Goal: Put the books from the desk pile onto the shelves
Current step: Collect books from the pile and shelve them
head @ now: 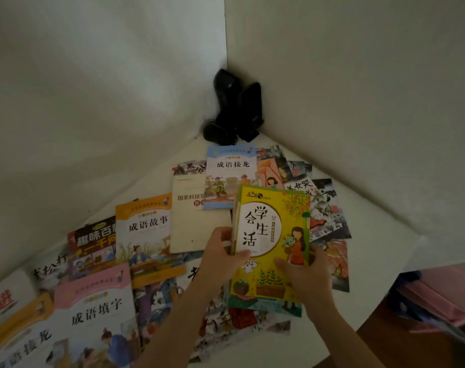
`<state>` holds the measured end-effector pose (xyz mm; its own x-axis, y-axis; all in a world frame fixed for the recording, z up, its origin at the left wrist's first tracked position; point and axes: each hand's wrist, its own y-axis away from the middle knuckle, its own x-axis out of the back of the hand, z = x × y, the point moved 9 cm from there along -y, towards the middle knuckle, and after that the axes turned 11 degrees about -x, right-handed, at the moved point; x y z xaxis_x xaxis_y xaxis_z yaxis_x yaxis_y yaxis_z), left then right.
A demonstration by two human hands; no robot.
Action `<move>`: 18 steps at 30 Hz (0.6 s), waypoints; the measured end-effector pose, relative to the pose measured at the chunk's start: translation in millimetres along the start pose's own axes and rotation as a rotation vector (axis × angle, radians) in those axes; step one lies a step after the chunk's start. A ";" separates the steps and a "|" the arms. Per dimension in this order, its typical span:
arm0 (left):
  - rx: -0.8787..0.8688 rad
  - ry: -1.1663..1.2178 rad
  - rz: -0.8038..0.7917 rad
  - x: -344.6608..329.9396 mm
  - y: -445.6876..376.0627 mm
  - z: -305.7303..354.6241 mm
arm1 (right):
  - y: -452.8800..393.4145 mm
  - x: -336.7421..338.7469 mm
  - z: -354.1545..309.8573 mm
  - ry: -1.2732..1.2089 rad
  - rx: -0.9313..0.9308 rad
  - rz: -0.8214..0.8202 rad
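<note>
Centre right of the frame, both hands grip a yellow book [272,235] titled 学会生活 atop a thin stack: left hand [220,254] curled on its left edge, right hand [304,274] on its lower right. Other books, among them a blue 成语接龙 [230,176] and a pink 成语填字 [93,301], cover the white surface [380,261]; a black object [232,110] stands in the corner.

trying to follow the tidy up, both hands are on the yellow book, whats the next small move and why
Probably lift the yellow book clear of the spread. The left hand grips its left edge and the right hand its lower right corner, with a few more books seemingly stacked under it, so it looks ready to carry. No shelves are in view.
</note>
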<state>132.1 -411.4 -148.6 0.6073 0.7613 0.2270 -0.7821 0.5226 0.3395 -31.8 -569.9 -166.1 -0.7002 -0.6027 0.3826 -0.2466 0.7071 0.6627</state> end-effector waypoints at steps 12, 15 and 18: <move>0.003 -0.020 0.059 64.6 -132.2 49.9 | -65.3 -87.8 -170.0 0.103 0.245 -0.167; -0.005 -0.016 0.035 56.8 -149.0 40.4 | -72.3 -99.9 -171.8 0.260 0.303 -0.111; 0.005 0.072 0.056 54.5 -153.4 36.8 | -75.1 -102.1 -170.0 0.281 0.345 -0.077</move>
<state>290.3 -464.2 -154.8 0.5507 0.8152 0.1796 -0.8138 0.4764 0.3328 172.1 -624.4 -145.4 -0.4733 -0.7018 0.5324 -0.5334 0.7093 0.4608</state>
